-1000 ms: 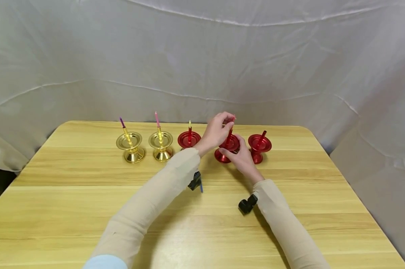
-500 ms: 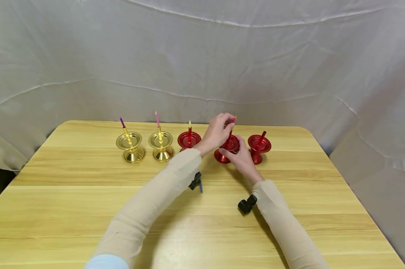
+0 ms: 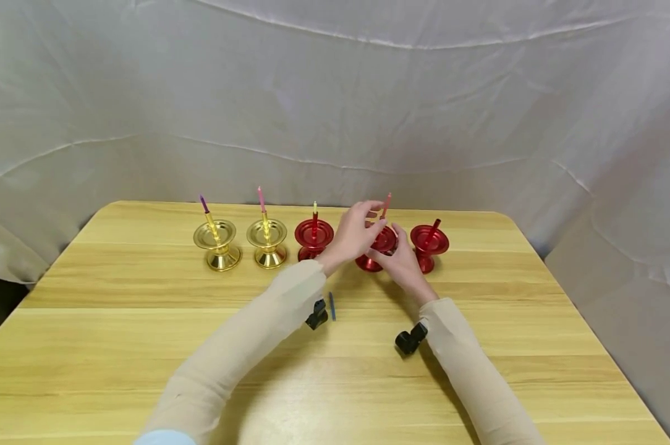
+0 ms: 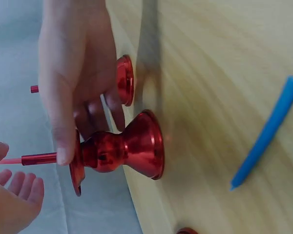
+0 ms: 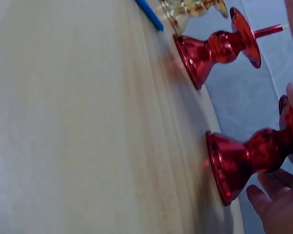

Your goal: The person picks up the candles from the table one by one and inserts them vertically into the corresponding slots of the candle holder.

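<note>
A red candle holder (image 3: 368, 263) stands upright at the back of the table, a pinkish-red candle (image 3: 387, 205) rising from its tube. Beside that candle is my left hand (image 3: 351, 238), its thumb and fingers spread apart around it without pinching. My right hand (image 3: 404, 262) grips the same holder at its dish; in the left wrist view the thumb lies on the dish and the fingers reach behind the stem. The holder's foot (image 5: 229, 168) rests on the tabletop in the right wrist view. Part of the dish is hidden behind both hands.
To the left stand a red holder (image 3: 314, 234) with a yellowish candle and two gold holders (image 3: 222, 258) (image 3: 270, 256) with purple and pink candles. Another red holder (image 3: 429, 240), its tube bare, is at right. A blue candle (image 3: 332, 306) lies on the table (image 3: 324, 389).
My left hand has let go of the pinkish-red candle, its fingers spreading and drawing slightly down and left. More of the blue candle shows. The right hand keeps its hold on the holder.
</note>
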The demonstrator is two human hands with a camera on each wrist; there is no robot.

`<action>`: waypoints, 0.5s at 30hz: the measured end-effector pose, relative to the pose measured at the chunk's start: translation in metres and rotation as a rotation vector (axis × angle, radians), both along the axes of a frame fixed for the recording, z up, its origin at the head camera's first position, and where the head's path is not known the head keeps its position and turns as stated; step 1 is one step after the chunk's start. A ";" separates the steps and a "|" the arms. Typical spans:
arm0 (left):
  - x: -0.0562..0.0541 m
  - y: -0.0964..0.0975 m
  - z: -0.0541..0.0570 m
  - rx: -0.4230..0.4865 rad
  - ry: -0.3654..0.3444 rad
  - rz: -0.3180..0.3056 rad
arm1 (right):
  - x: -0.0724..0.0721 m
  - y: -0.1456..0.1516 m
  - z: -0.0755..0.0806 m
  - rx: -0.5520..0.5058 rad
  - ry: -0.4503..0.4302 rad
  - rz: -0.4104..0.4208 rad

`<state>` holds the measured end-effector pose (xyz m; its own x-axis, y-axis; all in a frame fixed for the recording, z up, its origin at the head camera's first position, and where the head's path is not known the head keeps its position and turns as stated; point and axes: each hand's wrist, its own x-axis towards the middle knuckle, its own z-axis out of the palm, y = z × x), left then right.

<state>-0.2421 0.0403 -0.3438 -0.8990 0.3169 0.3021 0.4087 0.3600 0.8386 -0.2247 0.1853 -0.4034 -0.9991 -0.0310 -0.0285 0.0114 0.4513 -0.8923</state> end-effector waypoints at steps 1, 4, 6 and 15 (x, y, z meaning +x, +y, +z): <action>0.002 -0.002 -0.001 0.004 -0.010 0.004 | 0.001 -0.001 0.001 0.003 0.001 0.001; 0.008 -0.008 -0.003 0.018 -0.043 0.023 | 0.004 -0.002 0.004 0.003 0.007 0.006; 0.013 -0.014 -0.003 0.033 -0.062 0.039 | 0.008 -0.002 0.007 -0.001 0.018 0.015; 0.043 -0.041 -0.002 0.085 -0.156 0.076 | 0.029 0.011 0.022 0.008 0.031 0.040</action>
